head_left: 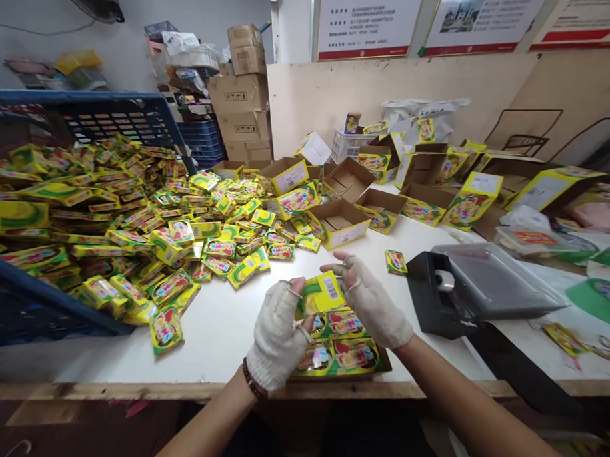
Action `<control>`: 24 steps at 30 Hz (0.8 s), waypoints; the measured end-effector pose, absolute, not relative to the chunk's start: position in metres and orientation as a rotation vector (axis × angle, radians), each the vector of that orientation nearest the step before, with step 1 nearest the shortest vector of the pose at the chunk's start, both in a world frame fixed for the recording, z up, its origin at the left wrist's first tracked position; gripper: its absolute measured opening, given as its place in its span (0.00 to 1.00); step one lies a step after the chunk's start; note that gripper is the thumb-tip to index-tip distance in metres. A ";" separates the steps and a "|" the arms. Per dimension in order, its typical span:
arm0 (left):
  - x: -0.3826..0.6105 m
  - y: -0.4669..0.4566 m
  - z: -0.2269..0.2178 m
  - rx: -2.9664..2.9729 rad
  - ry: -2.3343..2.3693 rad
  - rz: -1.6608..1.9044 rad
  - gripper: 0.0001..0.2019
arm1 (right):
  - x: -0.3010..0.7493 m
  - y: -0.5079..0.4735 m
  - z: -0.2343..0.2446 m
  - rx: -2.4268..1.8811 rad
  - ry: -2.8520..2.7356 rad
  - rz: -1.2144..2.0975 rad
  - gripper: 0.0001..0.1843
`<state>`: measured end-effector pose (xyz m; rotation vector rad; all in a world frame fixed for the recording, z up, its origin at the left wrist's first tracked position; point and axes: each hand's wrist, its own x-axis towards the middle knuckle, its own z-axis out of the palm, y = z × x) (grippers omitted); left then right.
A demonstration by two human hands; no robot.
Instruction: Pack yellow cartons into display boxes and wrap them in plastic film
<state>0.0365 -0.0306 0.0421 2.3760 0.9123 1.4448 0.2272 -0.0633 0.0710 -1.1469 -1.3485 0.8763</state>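
Right now the left hand (276, 337) has its fingers closed on the left end of a packet (318, 297), barcode toward the camera, while the right hand (375, 303) curls in at the other end; whether its fingers pinch the packet or merely steady it, I can't make out. The packet is just above a box (386, 363) near the front edge of the surface (214, 345), where more packets (356, 355) lie side by side, printed faces up. Judging by that, the step in hand is readying one packet for that box; the next move calls for squaring it to the rows and lowering it without disturbing those beneath. Further out, a heap (119, 211) spreads from a blue crate (52, 307) on the left, open boxes (342, 220) sit beyond the hands, and a lone packet (396, 262) and a tape dispenser (425, 294) are to the right.
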 end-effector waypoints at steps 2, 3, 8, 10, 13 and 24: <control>0.043 -0.035 0.052 2.137 0.918 1.258 0.28 | 0.232 -0.074 0.089 -1.166 -1.526 0.662 0.30; 0.045 -0.037 0.057 2.017 0.884 1.128 0.29 | 0.234 -0.080 0.096 -1.201 -1.687 0.521 0.29; 0.049 -0.045 0.063 1.690 0.742 0.757 0.29 | 0.239 -0.096 0.109 -1.558 -2.391 0.198 0.13; 0.041 -0.043 0.054 1.834 0.894 0.847 0.27 | 0.244 -0.099 0.102 -1.810 -2.380 0.315 0.17; 0.007 -0.027 0.036 2.143 1.171 1.012 0.25 | 0.248 -0.102 0.085 -2.049 -2.351 0.514 0.15; -0.148 0.024 0.015 1.671 2.454 0.440 0.32 | 0.223 -0.116 0.036 -1.951 -2.323 0.393 0.08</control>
